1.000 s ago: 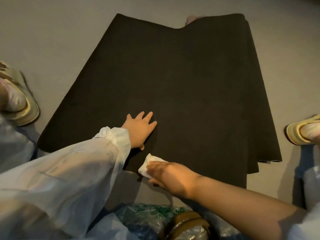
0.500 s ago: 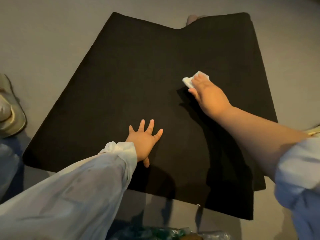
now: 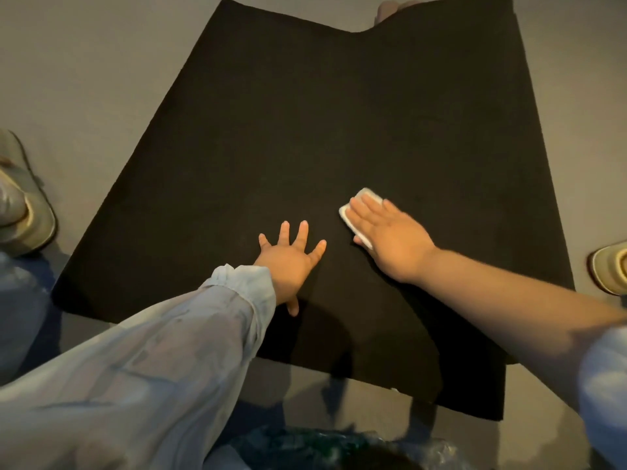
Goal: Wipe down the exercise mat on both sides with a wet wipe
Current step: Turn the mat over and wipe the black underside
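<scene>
A black exercise mat (image 3: 356, 137) is lying flat on a grey floor (image 3: 84, 62), filling most of the view; its far right corner is running off the top edge, and its near right corner is lying in shadow, so the layering there is hard to read. The left hand (image 3: 288, 259) is resting palm down on the mat near its near edge, fingers straight and spread wide, thumb pointing back toward the person. A loose, sheer white sleeve (image 3: 163, 351) is covering that arm to the wrist. The right hand (image 3: 390, 239) is lying flat just beside it, to the right, fingers straight and held close together, pressing a folded white wet wipe (image 3: 359, 212) against the mat. Most of the wipe is hidden under the fingers and palm; only its far and left edges are showing. The right forearm is bare, its pushed-up sleeve cut off at the right edge. A pale sandal (image 3: 30, 205) is sitting on the floor by the mat's left side, partly cropped, and another sandal (image 3: 610, 266) is peeking in at the right edge. At the bottom, something crinkled and shiny, dark green, is sitting too blurred and cropped to identify. A small pinkish shape at the mat's far edge is also unclear.
</scene>
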### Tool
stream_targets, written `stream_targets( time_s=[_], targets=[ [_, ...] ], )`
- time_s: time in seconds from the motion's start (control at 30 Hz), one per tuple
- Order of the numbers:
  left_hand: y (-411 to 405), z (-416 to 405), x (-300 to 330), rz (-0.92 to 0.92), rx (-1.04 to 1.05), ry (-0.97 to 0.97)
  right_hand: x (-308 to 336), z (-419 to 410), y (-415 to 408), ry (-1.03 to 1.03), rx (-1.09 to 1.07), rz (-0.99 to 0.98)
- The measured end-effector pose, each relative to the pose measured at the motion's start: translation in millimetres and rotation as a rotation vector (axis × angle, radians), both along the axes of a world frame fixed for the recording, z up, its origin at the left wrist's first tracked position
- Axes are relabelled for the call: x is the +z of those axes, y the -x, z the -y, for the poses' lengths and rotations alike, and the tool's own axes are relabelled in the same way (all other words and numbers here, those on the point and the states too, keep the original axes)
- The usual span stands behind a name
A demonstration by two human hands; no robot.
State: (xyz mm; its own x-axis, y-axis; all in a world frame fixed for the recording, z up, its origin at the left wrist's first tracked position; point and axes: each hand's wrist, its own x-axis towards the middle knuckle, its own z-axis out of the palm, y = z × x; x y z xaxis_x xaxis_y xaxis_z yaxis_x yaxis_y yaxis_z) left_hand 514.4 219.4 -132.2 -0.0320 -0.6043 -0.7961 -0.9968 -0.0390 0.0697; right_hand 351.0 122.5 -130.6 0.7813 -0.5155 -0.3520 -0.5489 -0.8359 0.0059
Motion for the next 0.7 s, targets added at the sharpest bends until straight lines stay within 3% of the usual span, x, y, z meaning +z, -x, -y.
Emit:
stream_targets(
  time_s=[0.23,0.4,0.47,0.53,0.6,0.7],
  targets=[
    [2.4,-9.2,4.2,0.024,-0.018,0.082,-7.2,-95.5,50.9,-0.216,0.229,0.007],
    [6.5,-7.9,5.1,0.044,-0.015,0.072,-4.6,-127.5,82.4,-0.517,0.375,-0.016],
    [5.4,-7.1,3.1,0.046,-0.025,0.067,11.8,-123.8,79.4,-0.770,0.211,0.094],
    [3.5,-5.8,2.0,0.035,-0.032,0.068,32.1,-111.5,67.4,-0.962,-0.075,0.358],
    [2.7,-5.3,1.9,0.031,-0.032,0.058,39.1,-82.9,51.7,-0.780,-0.262,0.577],
    [3.8,-3.6,2.3,0.040,-0.026,0.039,39.6,-12.7,26.9,-0.425,-0.466,0.578]
  ],
)
